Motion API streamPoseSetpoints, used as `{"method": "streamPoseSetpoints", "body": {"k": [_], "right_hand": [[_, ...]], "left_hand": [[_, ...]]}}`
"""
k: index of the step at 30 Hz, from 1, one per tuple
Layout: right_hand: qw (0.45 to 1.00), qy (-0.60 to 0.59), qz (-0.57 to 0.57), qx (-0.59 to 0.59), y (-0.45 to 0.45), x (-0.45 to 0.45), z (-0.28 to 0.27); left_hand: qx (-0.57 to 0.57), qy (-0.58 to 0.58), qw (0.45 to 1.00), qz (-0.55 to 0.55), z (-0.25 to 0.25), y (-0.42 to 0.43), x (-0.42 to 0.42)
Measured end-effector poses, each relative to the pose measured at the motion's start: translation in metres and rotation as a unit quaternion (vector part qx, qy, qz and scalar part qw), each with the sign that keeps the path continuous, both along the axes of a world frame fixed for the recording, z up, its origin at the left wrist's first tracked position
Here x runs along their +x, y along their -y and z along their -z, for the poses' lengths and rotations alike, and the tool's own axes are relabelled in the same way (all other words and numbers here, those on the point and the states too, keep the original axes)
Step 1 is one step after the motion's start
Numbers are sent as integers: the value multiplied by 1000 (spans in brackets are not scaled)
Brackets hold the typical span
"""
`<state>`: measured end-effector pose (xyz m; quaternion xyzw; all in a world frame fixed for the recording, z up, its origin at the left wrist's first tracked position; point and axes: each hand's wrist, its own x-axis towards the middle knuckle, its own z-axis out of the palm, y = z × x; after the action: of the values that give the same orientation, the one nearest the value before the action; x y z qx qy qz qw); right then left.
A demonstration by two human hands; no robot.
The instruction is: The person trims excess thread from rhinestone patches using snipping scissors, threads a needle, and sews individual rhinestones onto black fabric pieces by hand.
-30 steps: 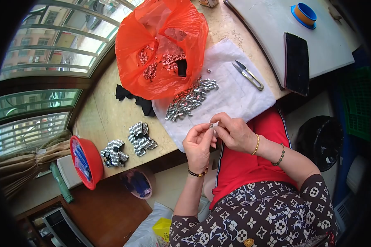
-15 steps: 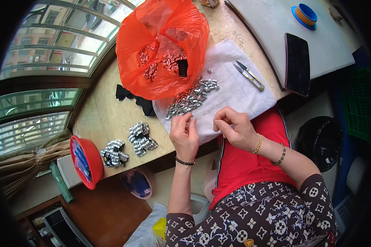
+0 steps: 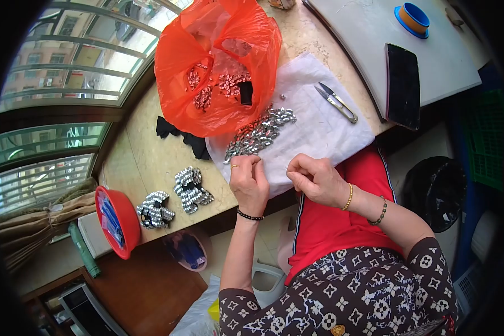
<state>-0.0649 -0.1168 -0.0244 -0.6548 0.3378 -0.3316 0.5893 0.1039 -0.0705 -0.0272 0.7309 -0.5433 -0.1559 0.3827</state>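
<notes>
My left hand [image 3: 249, 183], with a ring on one finger, is over the near edge of a white cloth [image 3: 344, 131], fingers curled and pinched together. Just beyond it lies a pile of shiny silver beads [image 3: 257, 133]. To its right, my right hand [image 3: 317, 180] pinches thumb and forefinger together. A faint thin line shows at those fingertips, too fine to name. Whatever either hand holds is too small to make out. Thread snips [image 3: 337, 103] rest on the cloth. A red plastic bag [image 3: 218, 115] holding more beads and a black spool [image 3: 245, 93] stands behind the pile.
Two silver-beaded black pieces [image 3: 191, 190] and black fabric [image 3: 193, 144] lie on the left of the marble table [image 3: 134, 151]. A red bowl [image 3: 130, 224] stands at its edge. At right are a phone [image 3: 403, 87], a blue-rimmed ring-shaped object [image 3: 413, 19] and a black-lined bin [image 3: 435, 193].
The fingers of my left hand have curled in more tightly. My right hand has stayed nearly in place, still pinching, and the view has shifted slightly.
</notes>
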Motion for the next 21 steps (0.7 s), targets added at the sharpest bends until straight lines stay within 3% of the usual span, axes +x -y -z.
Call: {"method": "streamPoseSetpoints", "body": {"k": [2, 3, 4, 7, 8, 12, 21], "right_hand": [[1000, -15, 0, 12, -1, -1, 1], [1000, -17, 1, 13, -2, -2, 1], [1000, -22, 5, -8, -2, -2, 0], [997, -35, 19, -73, -2, 1, -2], [997, -35, 20, -72, -2, 1, -2], [991, -53, 30, -120, -3, 1, -1], [991, -33, 39, -124, -3, 3, -4]], "left_hand": [[62, -171, 983, -27, -7, -4, -5], [64, -172, 983, -27, -9, -5, -7], [73, -305, 949, -26, -13, -6, -8], [90, -658, 747, -21, -20, -9, -9], [91, -658, 747, -20, -19, -10, -9], [73, -773, 629, -40, -3, -16, -15], [53, -799, 597, -43, 0, -18, -21]]}}
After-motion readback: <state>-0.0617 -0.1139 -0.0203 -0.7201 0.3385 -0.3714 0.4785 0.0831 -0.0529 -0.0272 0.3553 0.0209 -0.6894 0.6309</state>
